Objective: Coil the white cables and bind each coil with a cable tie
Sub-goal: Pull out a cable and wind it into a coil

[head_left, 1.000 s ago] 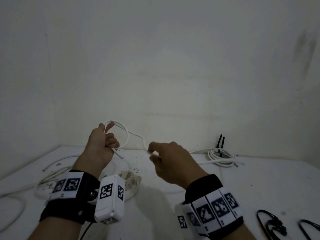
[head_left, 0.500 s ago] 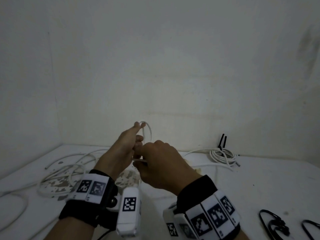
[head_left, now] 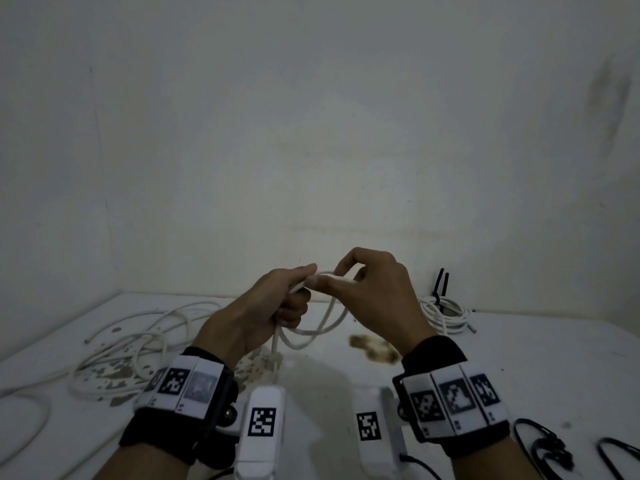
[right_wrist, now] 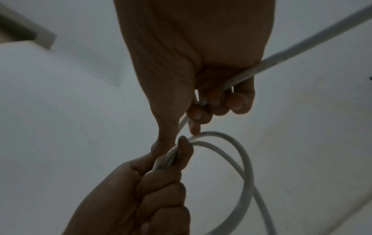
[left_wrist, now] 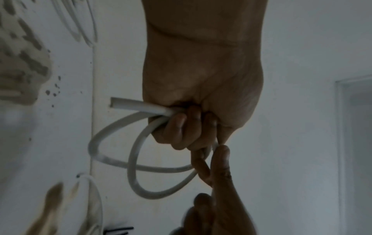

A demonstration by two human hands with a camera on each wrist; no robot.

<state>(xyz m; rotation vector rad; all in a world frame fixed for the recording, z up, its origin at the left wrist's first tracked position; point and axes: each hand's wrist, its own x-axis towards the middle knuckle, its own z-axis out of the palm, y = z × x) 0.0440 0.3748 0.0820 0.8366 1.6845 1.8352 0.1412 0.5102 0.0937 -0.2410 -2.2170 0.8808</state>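
A white cable (head_left: 322, 327) was held up above the worktop (head_left: 519, 362) between both hands, clear of the surface, presumably so that its loops could hang freely and be gathered without snagging. The left hand (head_left: 266, 313) was closed in a fist around the gathered turns; in the left wrist view two loops (left_wrist: 141, 159) were seen to leave the curled fingers, with a cut end (left_wrist: 120, 103) sticking out beside them, so this hand appeared to serve as the anchor for the growing coil. The right hand (head_left: 377, 296) was placed just to the right, touching the left; the strand was pinched between its thumb and forefinger and run back under the other curled fingers (right_wrist: 239, 101), a hold judged suited to feeding the next turn into the left fist. The remaining length was seen to run off from the right palm. On the left of the worktop a loose tangle of white cables (head_left: 138, 344) was left lying, not yet coiled. At the far right, near the wall, a finished coil (head_left: 446, 315) was set aside, bound with a black cable tie (head_left: 440, 285). At the near right edge, dark looped items (head_left: 543, 448) were laid within reach, too dim to be identified.
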